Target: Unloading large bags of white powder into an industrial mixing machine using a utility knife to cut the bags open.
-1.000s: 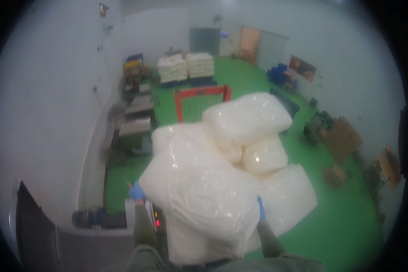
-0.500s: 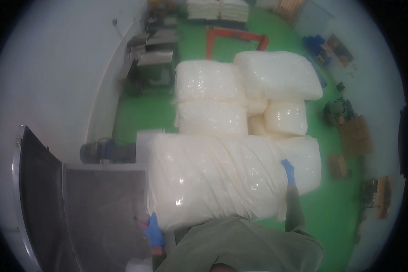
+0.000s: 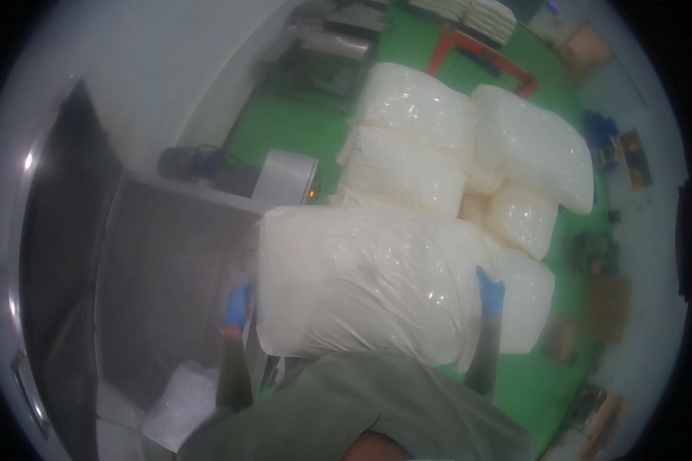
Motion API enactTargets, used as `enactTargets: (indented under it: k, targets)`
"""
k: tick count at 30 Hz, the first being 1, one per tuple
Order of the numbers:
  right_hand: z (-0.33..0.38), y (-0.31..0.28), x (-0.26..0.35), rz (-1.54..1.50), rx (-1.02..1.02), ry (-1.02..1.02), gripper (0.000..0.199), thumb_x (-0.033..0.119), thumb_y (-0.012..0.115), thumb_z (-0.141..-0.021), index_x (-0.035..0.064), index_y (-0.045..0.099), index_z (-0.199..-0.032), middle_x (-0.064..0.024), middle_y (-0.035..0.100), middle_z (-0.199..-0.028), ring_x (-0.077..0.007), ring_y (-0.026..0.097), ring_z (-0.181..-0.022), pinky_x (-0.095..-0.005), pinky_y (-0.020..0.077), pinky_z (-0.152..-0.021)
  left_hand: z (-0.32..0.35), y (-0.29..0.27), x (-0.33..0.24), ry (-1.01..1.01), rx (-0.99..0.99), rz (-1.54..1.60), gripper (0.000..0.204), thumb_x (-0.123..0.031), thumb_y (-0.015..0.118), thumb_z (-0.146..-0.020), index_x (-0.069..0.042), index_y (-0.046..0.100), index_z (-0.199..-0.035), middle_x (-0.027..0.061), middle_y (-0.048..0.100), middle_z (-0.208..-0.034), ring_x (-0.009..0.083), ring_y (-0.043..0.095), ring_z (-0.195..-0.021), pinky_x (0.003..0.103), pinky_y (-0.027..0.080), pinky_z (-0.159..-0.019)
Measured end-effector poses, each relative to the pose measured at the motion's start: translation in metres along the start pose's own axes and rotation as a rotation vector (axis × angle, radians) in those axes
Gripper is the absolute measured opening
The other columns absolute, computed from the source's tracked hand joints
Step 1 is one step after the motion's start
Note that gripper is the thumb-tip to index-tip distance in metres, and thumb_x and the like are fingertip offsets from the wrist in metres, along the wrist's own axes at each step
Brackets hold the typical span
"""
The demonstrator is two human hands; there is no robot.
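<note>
A large, plump white plastic bag lies crosswise in front of my body, its near side close to my chest. My right hand, in a blue glove, is at the bag's right end and appears to grip its edge. Just off the left end is my left hand, also gloved in blue, above the grey metal basin. Its fingers look curled around something small that is too blurred to make out. What supports the bag from below is hidden.
Several more stuffed white bags are piled beyond. A metal box with an orange light stands behind the basin, and a raised dark panel borders it. Crumpled clear plastic lies by my left forearm. Farther off is an orange-red frame.
The view has turned, so the background appears tilted. My left hand has moved forward along the bag's left end, away from its near corner. My right hand remains at the right end.
</note>
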State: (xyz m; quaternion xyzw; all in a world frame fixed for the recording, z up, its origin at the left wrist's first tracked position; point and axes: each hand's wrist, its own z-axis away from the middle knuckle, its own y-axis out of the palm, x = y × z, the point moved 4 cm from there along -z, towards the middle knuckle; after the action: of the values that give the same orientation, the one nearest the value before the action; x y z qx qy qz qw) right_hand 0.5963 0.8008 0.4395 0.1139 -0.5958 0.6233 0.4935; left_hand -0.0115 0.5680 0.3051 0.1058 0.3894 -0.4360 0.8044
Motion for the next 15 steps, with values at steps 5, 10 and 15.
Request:
enactTargets:
  k: [5, 10, 15]
  targets:
    - [-0.049, 0.013, -0.047, 0.005, 0.053, -0.236, 0.037, 0.030, 0.058, -0.081, -0.0032, 0.061, -0.098, -0.0129, 0.064, -0.089, -0.0253, 0.058, -0.075, -0.0317, 0.0460, -0.072, -0.078, 0.063, 0.001, 0.052, 0.293, 0.296, 0.047, -0.038, 0.036, -0.091, 0.001, 0.055, -0.107, 0.0112, 0.061, -0.097, 0.0184, 0.058, -0.085, 0.029, 0.047, -0.074]
    - [-0.071, 0.013, -0.076, 0.035, -0.145, -0.374, 0.040, 0.026, 0.058, -0.079, -0.0137, 0.057, -0.088, -0.0165, 0.062, -0.079, -0.0230, 0.057, -0.072, -0.0345, 0.0461, -0.064, -0.128, 0.069, 0.062, 0.058, 0.312, 0.289, 0.048, -0.036, 0.036, -0.090, 0.002, 0.046, -0.118, 0.0137, 0.061, -0.098, 0.0254, 0.057, -0.086, 0.033, 0.046, -0.077]
    - [-0.029, 0.020, -0.035, 0.197, -0.100, -0.500, 0.034, 0.020, 0.054, -0.080, -0.0132, 0.057, -0.089, -0.0156, 0.060, -0.086, -0.0195, 0.054, -0.075, -0.0324, 0.0454, -0.066, -0.118, 0.064, 0.069, 0.335, -0.161, -0.242, 0.046, -0.035, 0.037, -0.089, 0.000, 0.044, -0.119, 0.0213, 0.060, -0.096, 0.0320, 0.059, -0.084, 0.036, 0.046, -0.075]
